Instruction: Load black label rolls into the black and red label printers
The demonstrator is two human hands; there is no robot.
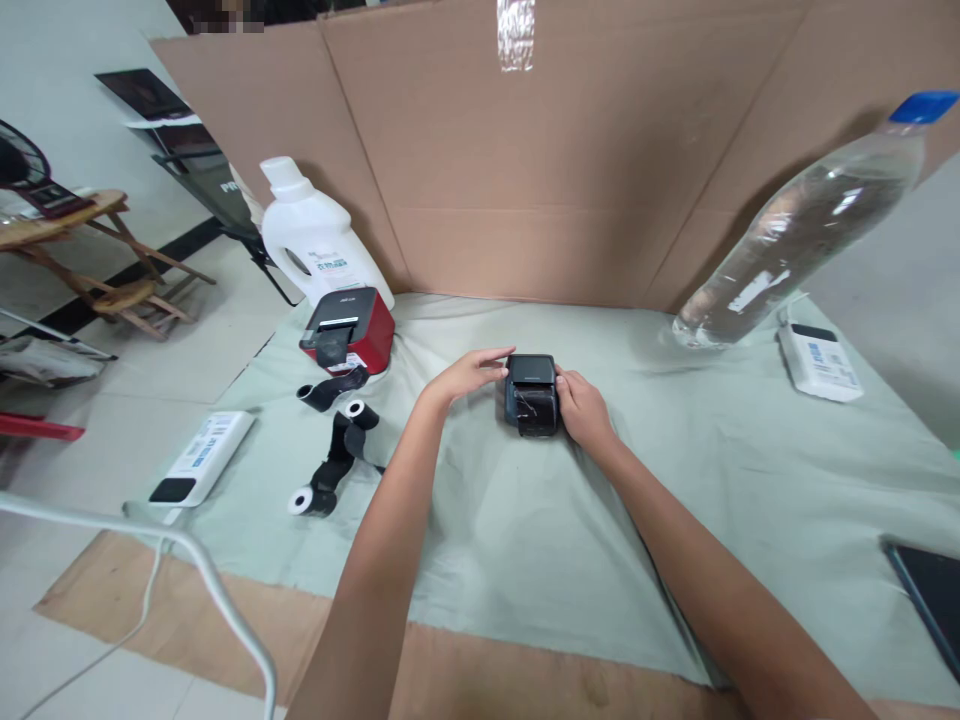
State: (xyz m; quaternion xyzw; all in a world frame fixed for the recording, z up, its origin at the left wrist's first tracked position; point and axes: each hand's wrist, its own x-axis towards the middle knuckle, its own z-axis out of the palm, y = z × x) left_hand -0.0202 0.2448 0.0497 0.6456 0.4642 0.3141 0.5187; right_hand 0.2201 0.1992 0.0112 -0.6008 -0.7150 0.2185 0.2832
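Note:
A small black label printer (533, 370) with a glossy dark strip hanging down its front stands on the pale green cloth. My left hand (474, 374) is at its left side, fingers stretched out, the fingertips at its upper left edge. Around the right side of the printer my right hand (583, 404) is closed, its thumb along the edge and its other fingers partly hidden. To the left lie several unwound black paper rolls (343, 450) with white cores. Behind them stands a red and black printer (369, 330), a dark strip coming out of its front.
A white jug (319, 235) and a tilted water bottle (810, 230) lean against a cardboard screen (540, 150). White power banks (206, 450) lie left and right. A dark tablet-like device (930, 590) is at the right edge; a white tube (217, 580) crosses the lower left.

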